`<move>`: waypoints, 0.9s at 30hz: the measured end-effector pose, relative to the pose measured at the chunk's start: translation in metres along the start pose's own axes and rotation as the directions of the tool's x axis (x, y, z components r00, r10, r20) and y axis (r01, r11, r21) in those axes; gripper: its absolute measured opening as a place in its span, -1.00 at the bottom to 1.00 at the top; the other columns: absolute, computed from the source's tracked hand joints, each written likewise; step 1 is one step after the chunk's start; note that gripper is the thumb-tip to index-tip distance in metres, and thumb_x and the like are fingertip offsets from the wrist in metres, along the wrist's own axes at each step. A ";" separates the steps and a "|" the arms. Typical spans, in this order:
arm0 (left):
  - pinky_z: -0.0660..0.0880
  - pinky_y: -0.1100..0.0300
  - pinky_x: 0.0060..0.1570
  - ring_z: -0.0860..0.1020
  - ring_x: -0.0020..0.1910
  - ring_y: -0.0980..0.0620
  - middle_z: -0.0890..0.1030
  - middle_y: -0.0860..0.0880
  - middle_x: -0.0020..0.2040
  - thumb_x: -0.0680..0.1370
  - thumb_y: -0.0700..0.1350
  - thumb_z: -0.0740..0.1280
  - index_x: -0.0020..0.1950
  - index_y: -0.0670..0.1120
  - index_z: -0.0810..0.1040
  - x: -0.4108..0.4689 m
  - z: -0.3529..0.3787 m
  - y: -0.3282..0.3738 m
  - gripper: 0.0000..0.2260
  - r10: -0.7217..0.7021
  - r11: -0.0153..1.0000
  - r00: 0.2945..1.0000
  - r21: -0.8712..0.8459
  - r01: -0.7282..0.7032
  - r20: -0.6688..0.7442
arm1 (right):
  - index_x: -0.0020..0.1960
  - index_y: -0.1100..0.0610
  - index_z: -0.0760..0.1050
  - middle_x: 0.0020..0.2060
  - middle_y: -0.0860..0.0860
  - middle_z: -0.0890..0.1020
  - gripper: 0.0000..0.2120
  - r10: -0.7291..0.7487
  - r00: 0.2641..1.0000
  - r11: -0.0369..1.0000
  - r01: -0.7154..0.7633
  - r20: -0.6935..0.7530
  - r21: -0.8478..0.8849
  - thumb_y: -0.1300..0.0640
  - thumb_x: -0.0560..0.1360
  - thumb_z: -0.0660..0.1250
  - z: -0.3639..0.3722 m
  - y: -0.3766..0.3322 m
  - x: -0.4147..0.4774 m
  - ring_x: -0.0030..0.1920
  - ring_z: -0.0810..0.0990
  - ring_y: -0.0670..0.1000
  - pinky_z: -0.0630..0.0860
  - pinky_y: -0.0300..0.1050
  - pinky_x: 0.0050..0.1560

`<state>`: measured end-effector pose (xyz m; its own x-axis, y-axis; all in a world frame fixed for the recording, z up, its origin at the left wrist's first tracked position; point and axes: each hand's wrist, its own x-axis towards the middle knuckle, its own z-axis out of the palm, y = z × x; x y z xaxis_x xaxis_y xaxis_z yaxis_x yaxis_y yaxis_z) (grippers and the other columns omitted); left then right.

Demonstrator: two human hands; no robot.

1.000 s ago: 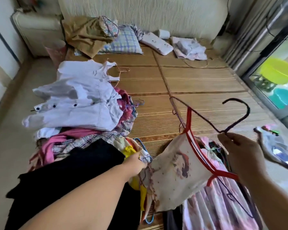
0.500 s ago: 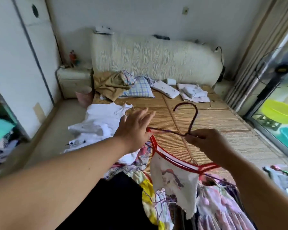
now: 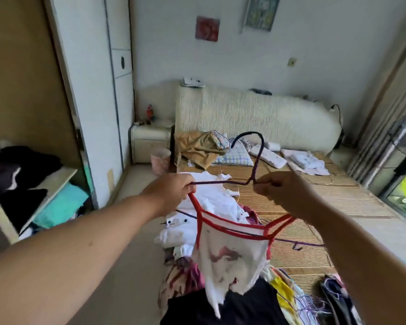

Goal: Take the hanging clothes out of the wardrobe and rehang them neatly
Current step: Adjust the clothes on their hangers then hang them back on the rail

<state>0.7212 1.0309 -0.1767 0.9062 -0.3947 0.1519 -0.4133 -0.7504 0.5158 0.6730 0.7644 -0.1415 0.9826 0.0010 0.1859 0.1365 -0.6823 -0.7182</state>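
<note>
A dark purple wire hanger (image 3: 256, 158) is held up in front of me, hook upward. My left hand (image 3: 171, 191) grips its left shoulder together with a red strap. My right hand (image 3: 281, 191) pinches the hanger just right of the neck. A small white camisole with red trim (image 3: 230, 256) hangs from it by its straps. Below lies a pile of clothes (image 3: 197, 221) on the bed's near left corner, white shirts on top, black and patterned garments nearer me. The open wardrobe (image 3: 24, 165) is at the left, with folded dark and teal clothes on its shelves.
The bed (image 3: 314, 202) with a bamboo mat stretches ahead, with pillows and folded laundry near the padded headboard. A nightstand (image 3: 148, 141) and a pink bin (image 3: 159, 158) stand left of it. A standing fan and a glass door are at the right.
My left hand rose from the clothes pile and took the hanger's left shoulder. Both hands lifted the hanger and camisole higher. My view tilted up, bringing the wardrobe and wall into sight.
</note>
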 end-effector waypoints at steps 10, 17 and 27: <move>0.46 0.03 -0.13 0.53 -0.19 -0.05 0.58 -0.03 -0.21 0.62 0.00 0.18 -0.10 -0.04 0.50 -0.086 -0.109 -0.167 -0.80 -0.120 0.979 0.992 0.162 0.123 -0.030 | -0.02 0.00 0.66 -0.28 -0.06 0.66 -0.89 -0.049 0.992 0.960 0.080 0.118 -0.270 0.07 0.46 0.42 0.168 -0.102 0.037 -0.23 0.57 -0.08 0.37 -0.41 -0.28; 0.47 0.03 -0.21 0.53 -0.24 -0.01 0.56 0.03 -0.26 0.62 0.03 0.15 -0.16 0.03 0.48 -0.047 -0.121 -0.227 -0.78 -0.127 0.971 0.982 0.186 0.151 -0.139 | 0.10 0.06 0.64 -0.02 0.02 0.69 -0.79 -0.143 0.986 0.950 0.114 -0.080 -0.291 0.11 0.48 0.39 0.221 -0.103 0.076 0.01 0.63 0.05 0.33 -0.26 -0.10; 0.48 0.04 -0.05 0.55 -0.07 -0.06 0.54 -0.02 -0.13 0.57 -0.05 0.28 0.05 0.00 0.63 0.128 -0.102 -0.317 -0.85 -0.019 0.983 0.992 0.181 0.041 -0.123 | 0.13 0.01 0.61 -0.05 -0.02 0.67 -0.78 0.021 0.995 0.966 -0.044 -0.095 -0.256 0.07 0.49 0.36 0.268 -0.036 0.219 -0.03 0.60 0.00 0.26 -0.31 -0.24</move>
<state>0.9777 1.2723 -0.2343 0.9178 -0.3122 0.2452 -0.3853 -0.8495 0.3604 0.9175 0.9853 -0.2548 0.9686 -0.0828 0.2342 0.0559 -0.8459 -0.5304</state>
